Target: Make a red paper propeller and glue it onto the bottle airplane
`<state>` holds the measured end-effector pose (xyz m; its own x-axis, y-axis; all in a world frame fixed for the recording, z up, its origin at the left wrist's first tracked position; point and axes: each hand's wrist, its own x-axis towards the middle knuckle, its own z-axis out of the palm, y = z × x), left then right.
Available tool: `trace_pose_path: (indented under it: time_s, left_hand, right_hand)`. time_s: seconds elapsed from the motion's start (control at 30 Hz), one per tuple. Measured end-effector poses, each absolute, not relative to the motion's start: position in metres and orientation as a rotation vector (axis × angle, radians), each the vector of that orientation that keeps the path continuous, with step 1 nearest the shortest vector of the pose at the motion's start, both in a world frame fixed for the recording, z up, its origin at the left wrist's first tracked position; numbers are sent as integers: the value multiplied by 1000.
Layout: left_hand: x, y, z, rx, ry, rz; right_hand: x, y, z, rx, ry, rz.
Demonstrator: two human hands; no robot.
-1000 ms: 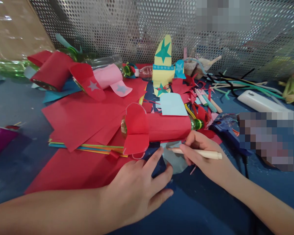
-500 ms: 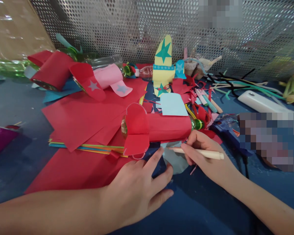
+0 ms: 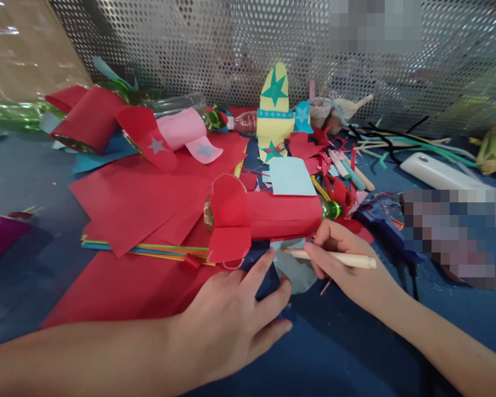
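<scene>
My right hand [image 3: 347, 264] is closed round a cream pencil [image 3: 347, 259] whose tip rests on a light blue paper piece [image 3: 295, 270] lying under a red paper-wrapped bottle plane [image 3: 268, 218]. My left hand [image 3: 235, 320] lies flat with fingers spread on the blue table, its fingertips at the edge of the light blue piece and beside a red paper sheet [image 3: 119, 286]. A light blue wing [image 3: 291, 176] sticks out behind the red plane, and a green bottle cap [image 3: 334, 209] shows at its nose.
A stack of red and coloured sheets [image 3: 149, 204] lies to the left. Other paper-covered bottles [image 3: 95, 118], a yellow plane with green stars [image 3: 275, 107], pens, pipe cleaners [image 3: 397, 143], a blue glue gun [image 3: 384, 220] and a white device [image 3: 438, 173] crowd the back and right. Perforated metal [image 3: 231, 44] stands behind.
Almost nothing has moved; the pencil and my right hand shift very slightly over the light blue piece.
</scene>
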<state>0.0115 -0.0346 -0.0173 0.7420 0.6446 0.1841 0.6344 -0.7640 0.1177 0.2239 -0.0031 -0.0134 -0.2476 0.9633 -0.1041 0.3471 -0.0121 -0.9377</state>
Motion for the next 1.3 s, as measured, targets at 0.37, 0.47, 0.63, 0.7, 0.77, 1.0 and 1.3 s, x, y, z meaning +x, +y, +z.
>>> trace_pose_path:
  time_s: [0.37, 0.47, 0.63, 0.7, 0.77, 1.0, 1.3]
  left_hand:
    - [11, -35, -14, 2890, 1052, 324]
    - [11, -35, -14, 2893, 1055, 316]
    - [12, -35, -15, 2886, 1055, 307]
    - [12, -35, -15, 2894, 1049, 320]
    - [12, -35, -15, 2902, 1040, 339]
    - [11, -35, -15, 2893, 1056, 326]
    - [11, -35, -15, 2903, 1053, 320]
  right_hand:
    - [223, -3, -11, -1417, -1654, 1262]
    - [223, -3, -12, -1410, -1656, 1255]
    - [224, -2, -12, -1420, -1666, 1239]
    - [224, -2, -12, -1417, -1666, 1241]
    - [223, -2, -12, -1422, -1664, 1226]
    - [223, -3, -10, -1465, -1666, 1226]
    - [223, -1, -13, -1436, -1679, 1204]
